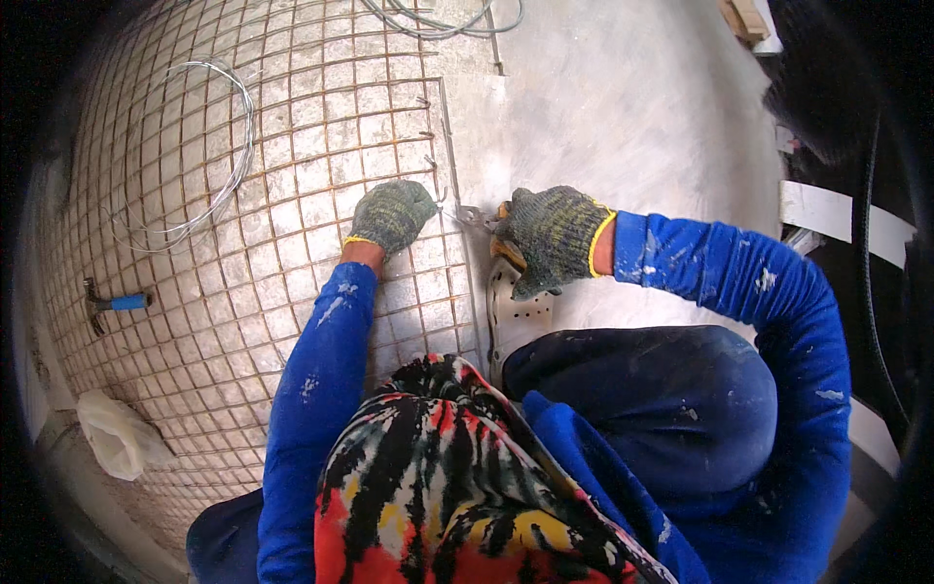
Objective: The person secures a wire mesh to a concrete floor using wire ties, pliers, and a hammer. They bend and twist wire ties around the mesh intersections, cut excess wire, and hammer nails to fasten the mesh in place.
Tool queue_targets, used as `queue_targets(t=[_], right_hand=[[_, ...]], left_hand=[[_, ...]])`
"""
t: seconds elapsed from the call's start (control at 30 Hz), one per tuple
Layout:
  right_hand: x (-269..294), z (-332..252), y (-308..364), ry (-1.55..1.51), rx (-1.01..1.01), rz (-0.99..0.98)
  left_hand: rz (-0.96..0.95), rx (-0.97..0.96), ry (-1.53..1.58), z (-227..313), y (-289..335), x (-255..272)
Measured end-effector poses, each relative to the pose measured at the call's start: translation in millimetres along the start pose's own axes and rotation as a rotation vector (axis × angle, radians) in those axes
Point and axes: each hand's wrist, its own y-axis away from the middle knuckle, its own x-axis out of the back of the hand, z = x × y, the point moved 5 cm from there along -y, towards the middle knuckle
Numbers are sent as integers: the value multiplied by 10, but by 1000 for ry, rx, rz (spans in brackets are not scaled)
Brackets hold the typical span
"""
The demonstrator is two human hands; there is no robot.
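My left hand (391, 216), in a dark green knitted glove with a yellow cuff, is closed over the right margin of a rusty steel mesh (336, 180). Whatever its curled fingers grip is hidden by the glove. A thin bent wire end (442, 193) sticks up beside those fingers. My right hand (556, 238), gloved alike, is wrapped round the orange handles of a pair of pliers (477, 216). The metal jaws point left toward the mesh edge, a short way from my left hand. Whether the jaws bite on anything is too small to tell.
A loop of thin wire (249, 136) lies on the mesh, and another wire coil (428, 29) lies at the far edge. Left are a blue-handled hammer (126, 302) and a whitish plastic bag (115, 438). A perforated metal strip (520, 310) lies by my right knee.
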Motion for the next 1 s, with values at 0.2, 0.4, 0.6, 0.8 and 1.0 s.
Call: queue_targets(t=[0.2, 0.4, 0.6, 0.8, 1.0], right_hand=[[119, -340, -165, -119, -233, -180], [-154, -654, -359, -49, -571, -16], [-326, -851, -398, 2, -586, -40], [-214, -878, -430, 10, -654, -74], [-141, -904, -532, -5, -629, -23]], left_hand=[[89, -208, -39, -99, -53, -124], [-119, 40, 13, -90, -209, -170], [37, -50, 63, -141, -157, -267], [5, -26, 67, -165, -250, -364], [-94, -66, -78, -95, -238, -250]])
